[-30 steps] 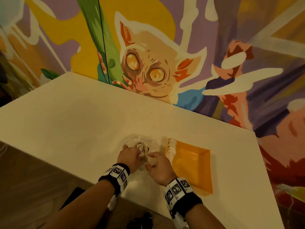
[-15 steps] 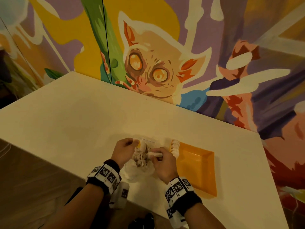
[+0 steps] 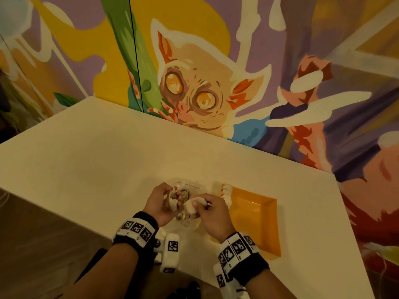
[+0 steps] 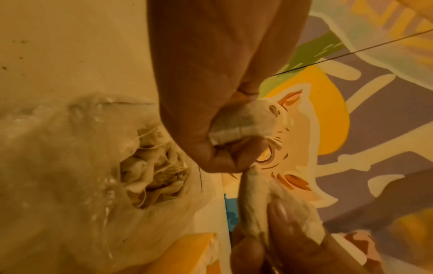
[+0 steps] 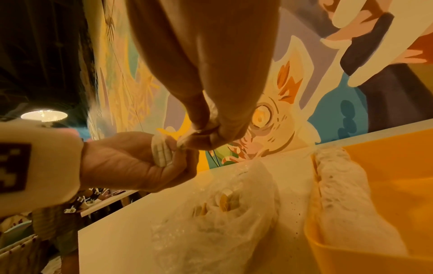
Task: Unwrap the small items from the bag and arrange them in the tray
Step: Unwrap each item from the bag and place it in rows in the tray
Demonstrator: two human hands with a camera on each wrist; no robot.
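Observation:
Above the clear plastic bag (image 3: 190, 186), my left hand (image 3: 170, 198) grips a small white sachet (image 3: 173, 203) in curled fingers. My right hand (image 3: 201, 205) pinches a second white sachet (image 3: 190, 206) just beside it. In the left wrist view the gripped sachet (image 4: 241, 126) shows between finger and thumb, and the other sachet (image 4: 255, 200) nearly touches that hand. The bag (image 4: 70, 166) lies open on the table with several crumpled sachets (image 4: 154, 172) inside. The orange tray (image 3: 259, 216) sits right of the bag, with a row of white sachets (image 3: 226, 192) along its left wall.
The white table (image 3: 108, 160) stands against a painted mural wall (image 3: 194, 83). Its near edge runs just under my wrists. In the right wrist view the bag (image 5: 211, 222) and the tray (image 5: 386, 176) lie close side by side.
My hands have come up off the bag, each with a sachet, and now hold the two sachets close together above it.

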